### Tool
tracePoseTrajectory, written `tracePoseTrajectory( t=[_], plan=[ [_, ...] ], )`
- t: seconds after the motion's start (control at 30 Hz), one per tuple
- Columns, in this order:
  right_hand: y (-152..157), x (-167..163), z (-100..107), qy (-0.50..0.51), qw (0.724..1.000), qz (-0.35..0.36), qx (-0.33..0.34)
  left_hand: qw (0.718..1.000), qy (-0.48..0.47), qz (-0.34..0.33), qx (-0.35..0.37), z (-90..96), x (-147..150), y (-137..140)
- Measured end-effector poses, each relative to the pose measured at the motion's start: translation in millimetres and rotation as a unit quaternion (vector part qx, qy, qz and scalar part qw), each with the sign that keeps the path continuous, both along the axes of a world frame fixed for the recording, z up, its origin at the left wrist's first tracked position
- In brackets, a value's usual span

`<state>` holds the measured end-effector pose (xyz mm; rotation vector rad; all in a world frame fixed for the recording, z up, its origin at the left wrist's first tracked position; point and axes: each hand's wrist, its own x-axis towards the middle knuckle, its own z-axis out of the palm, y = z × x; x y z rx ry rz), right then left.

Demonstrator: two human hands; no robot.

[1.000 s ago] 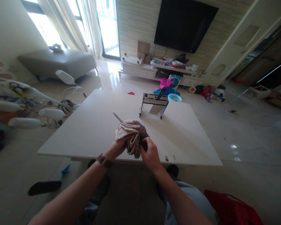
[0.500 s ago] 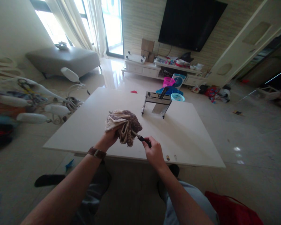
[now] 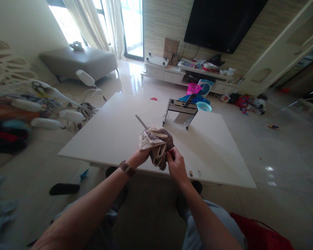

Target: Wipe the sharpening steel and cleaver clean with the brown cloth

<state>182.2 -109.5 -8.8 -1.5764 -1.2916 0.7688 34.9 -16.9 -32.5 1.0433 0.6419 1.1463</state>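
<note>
A crumpled brown and beige cloth is bunched over the table's near half. My left hand is closed around its left side from below. Out of the cloth's far left side sticks a narrow grey metal blade, apparently a knife's. My right hand is closed at the cloth's right edge, where its fingers hide the knife's handle. Beyond the cloth stands a knife rack with a black-handled, wide-bladed knife in it.
The white table carries two small items near its front edge and a red piece at its far edge. A white lamp-like fixture is left of it. Baskets stand behind, and a red bag lies at lower right.
The knife has slid further through the cloth: its blade now protrudes far on the left, and the black handle is out of sight. My right hand has come up against the cloth.
</note>
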Motion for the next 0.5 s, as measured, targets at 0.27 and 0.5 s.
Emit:
tracePoseTrajectory(
  t=[0.27, 0.5],
  plan=[
    [-1.8, 1.0, 11.9, -0.072, 0.997, 0.005, -0.011, 0.992, -0.114, 0.017, -0.042, 29.1, -16.3, 15.8],
    [-5.4, 13.3, 15.1, -0.177, 0.983, 0.033, -0.038, 0.980, -0.169, 0.103, -0.033, 37.2, -45.5, 39.1]
  ],
)
